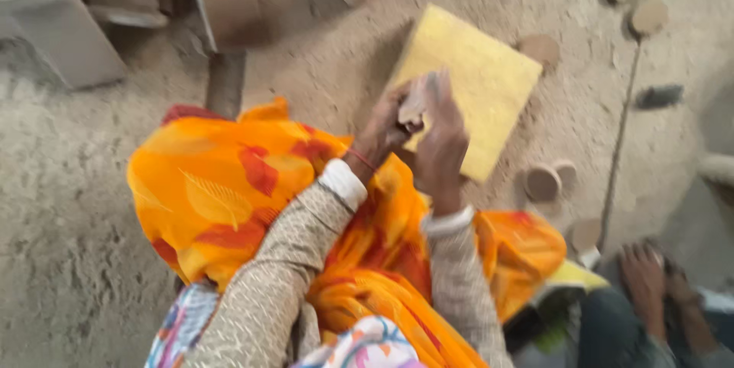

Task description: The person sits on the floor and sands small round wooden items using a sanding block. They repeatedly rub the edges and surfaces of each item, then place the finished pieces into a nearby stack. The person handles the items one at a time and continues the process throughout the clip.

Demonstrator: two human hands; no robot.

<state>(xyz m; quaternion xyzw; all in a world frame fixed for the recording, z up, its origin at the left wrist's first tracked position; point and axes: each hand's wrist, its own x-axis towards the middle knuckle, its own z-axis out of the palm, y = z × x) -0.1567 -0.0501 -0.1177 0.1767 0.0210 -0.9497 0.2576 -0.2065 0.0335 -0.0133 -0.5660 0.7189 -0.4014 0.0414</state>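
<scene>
Above an orange-draped lap, the left hand [384,129] and right hand [442,135] close together around a small clay piece [415,105], pinched between them, just near of a yellow board [478,70] on the dusty floor [69,261].

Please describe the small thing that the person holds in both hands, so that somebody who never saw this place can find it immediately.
Find the yellow square board lying on the dusty ground, beyond the orange cloth. At its near edge the left hand and right hand meet around a small clay piece. Unlike the round clay cups on the ground, it is held up.
</scene>
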